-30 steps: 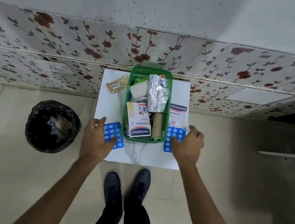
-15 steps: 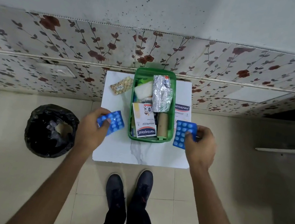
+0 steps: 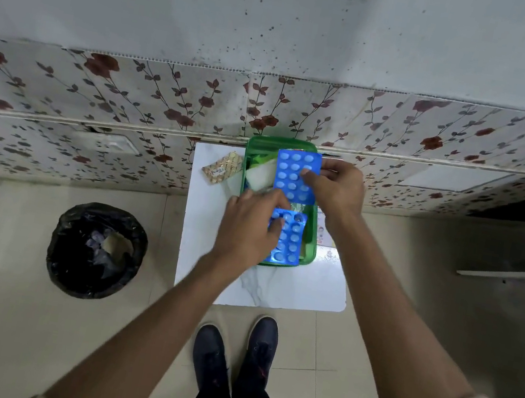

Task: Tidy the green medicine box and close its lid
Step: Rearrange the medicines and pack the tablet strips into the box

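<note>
The green medicine box (image 3: 310, 255) stands open on a small white table (image 3: 291, 290), against the flowered wall. My left hand (image 3: 249, 228) holds a blue blister strip (image 3: 287, 241) over the near end of the box. My right hand (image 3: 335, 190) holds a second blue blister strip (image 3: 293, 172) over the far end. White gauze (image 3: 259, 175) shows inside the box at the left. Both strips and hands hide most of the contents. I cannot make out the lid.
A tan pill strip (image 3: 222, 168) lies on the table left of the box. A plaster packet (image 3: 326, 235) peeks out right of it. A black-lined bin (image 3: 96, 251) stands on the floor at the left. My shoes (image 3: 234, 361) are just before the table.
Both hands lifted the blue strips from beside the box and brought them inward over it, the right one to the far end, the left one to the near end.
</note>
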